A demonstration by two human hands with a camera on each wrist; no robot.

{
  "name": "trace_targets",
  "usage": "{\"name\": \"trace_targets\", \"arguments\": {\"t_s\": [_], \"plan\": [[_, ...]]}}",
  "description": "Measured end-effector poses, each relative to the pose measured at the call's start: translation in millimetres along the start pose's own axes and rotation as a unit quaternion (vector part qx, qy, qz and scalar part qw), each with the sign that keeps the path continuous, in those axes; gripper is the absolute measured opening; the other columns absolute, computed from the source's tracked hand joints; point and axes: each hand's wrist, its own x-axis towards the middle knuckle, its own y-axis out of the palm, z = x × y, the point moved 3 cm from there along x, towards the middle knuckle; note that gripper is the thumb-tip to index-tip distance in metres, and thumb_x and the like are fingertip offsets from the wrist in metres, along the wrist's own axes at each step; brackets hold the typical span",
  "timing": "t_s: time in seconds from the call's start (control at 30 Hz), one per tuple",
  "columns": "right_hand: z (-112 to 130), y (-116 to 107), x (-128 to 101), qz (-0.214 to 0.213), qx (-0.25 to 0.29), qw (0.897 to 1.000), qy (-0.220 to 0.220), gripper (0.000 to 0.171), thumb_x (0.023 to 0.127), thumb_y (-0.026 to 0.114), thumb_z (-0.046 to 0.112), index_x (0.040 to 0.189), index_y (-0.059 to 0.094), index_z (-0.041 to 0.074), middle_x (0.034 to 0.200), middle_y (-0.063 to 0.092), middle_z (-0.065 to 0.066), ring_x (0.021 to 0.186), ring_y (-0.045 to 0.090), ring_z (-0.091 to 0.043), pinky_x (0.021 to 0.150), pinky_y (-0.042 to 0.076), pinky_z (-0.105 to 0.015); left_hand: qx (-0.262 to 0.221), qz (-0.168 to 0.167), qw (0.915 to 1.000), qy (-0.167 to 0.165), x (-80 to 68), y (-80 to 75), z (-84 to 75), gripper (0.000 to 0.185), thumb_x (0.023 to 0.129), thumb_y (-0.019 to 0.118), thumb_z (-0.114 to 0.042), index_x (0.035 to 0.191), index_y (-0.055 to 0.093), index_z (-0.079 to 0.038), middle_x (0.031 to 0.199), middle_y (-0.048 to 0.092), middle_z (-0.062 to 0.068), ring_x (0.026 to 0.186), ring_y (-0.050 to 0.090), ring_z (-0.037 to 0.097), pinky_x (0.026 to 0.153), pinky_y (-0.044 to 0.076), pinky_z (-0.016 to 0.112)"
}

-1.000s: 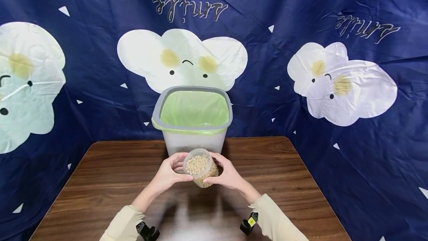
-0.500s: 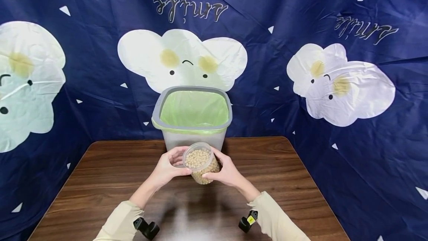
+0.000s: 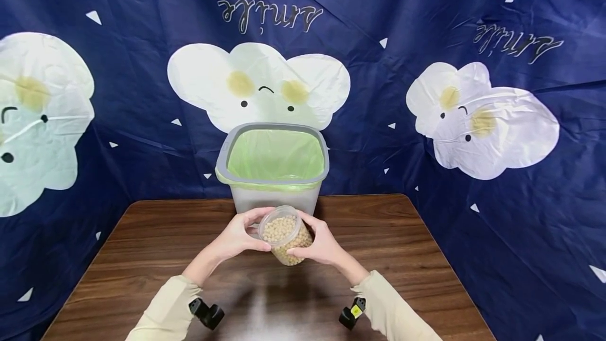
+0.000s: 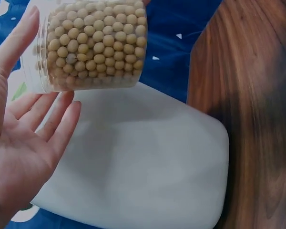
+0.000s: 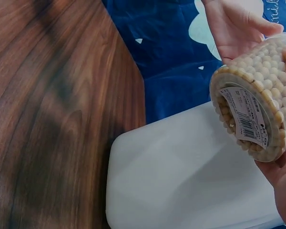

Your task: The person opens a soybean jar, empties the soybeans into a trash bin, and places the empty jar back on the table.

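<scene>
Jar (image 3: 286,237) of beans (image 4: 97,45) held tilted above worktop (image 3: 379,257), on near side of bin (image 3: 276,196). Left hand (image 3: 239,236) pinches rim end: thumb on side away from bin, fingers (image 4: 64,126) on side toward bin, gap between jar and palm. Right hand (image 3: 324,243) grips jar's body: thumb away from bin, fingers wrapped on side toward bin. Label (image 5: 245,117) on jar's base.

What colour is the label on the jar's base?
The label is white with dark print; best seen in the right wrist view.
</scene>
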Motion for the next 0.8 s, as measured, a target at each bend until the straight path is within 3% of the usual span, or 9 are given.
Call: {"name": "trace_targets", "arguments": {"t_s": [0.17,0.43,0.53,0.8], "plan": [[1,1,0,-0.003,-0.016,1.000,0.000,0.070,0.065,0.074,-0.002,0.129,0.044,-0.007,0.115,0.058,-0.022,0.100,0.056,-0.024,0.083,0.047,-0.026,-0.003,-0.023,0.9997,0.003,-2.9,2.9,2.1,0.071,0.066,0.076,0.002,0.128,0.043,0.011,0.122,0.050,0.030,0.096,0.057,0.005,0.081,0.049,0.025],[6,-3,2,-0.032,-0.068,0.996,-0.049,0.073,0.061,0.079,0.000,0.125,0.046,-0.009,0.115,0.057,-0.023,0.101,0.056,-0.033,0.086,0.047,-0.032,0.062,-0.095,0.9934,0.013,-6.2,10.6,0.9,0.068,0.066,0.078,-0.004,0.127,0.049,0.001,0.112,0.060,0.019,0.098,0.054,0.005,0.080,0.047,0.026],[6,-5,2,-0.019,-0.055,0.997,-0.042,0.073,0.061,0.078,-0.002,0.126,0.045,-0.010,0.115,0.056,-0.024,0.101,0.056,-0.032,0.087,0.047,-0.030,0.067,-0.082,0.9943,0.018,-7.1,10.0,-2.2,0.067,0.066,0.079,-0.005,0.126,0.049,0.002,0.111,0.059,0.019,0.099,0.055,0.008,0.080,0.048,0.027],[6,-8,1,0.066,0.005,0.998,-0.003,0.073,0.064,0.073,-0.004,0.129,0.041,-0.010,0.118,0.055,-0.023,0.103,0.056,-0.016,0.087,0.045,-0.026,0.020,0.007,0.9984,0.052,-8.9,0.6,-9.2,0.061,0.063,0.077,0.005,0.117,0.050,0.011,0.108,0.057,0.029,0.092,0.060,0.008,0.078,0.051,0.026]]}}
